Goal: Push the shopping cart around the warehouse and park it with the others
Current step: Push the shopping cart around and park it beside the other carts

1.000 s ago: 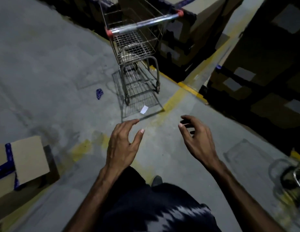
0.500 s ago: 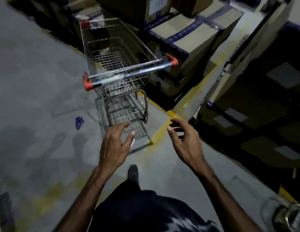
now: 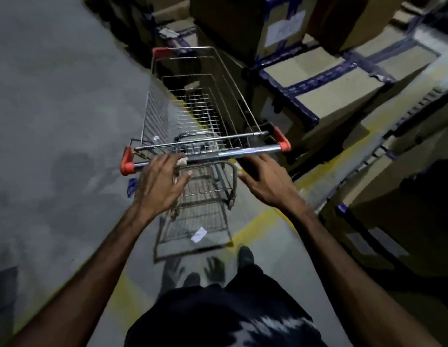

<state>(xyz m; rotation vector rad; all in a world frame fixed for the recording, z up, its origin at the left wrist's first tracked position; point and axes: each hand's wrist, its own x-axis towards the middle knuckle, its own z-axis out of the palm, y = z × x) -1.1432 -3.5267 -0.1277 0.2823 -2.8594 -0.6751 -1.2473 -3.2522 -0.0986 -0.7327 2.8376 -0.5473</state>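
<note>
Head view: left hand (image 3: 160, 182) at the handle bar (image 3: 205, 154) left of centre frame, fingers spread, grip not closed. Shopping cart (image 3: 192, 116) centre frame, beside stacked boxes (image 3: 325, 88). Right hand (image 3: 265, 180) likewise spread, holding nothing. Judgement: wrap both hands evenly before pushing.

A dim warehouse: large brown cardboard cartons bound with blue tape (image 3: 325, 88) stand stacked in rows on a bare grey concrete floor (image 3: 55, 108). A painted yellow floor line (image 3: 255, 226) runs along the foot of the cartons, marking the aisle beside them.
</note>
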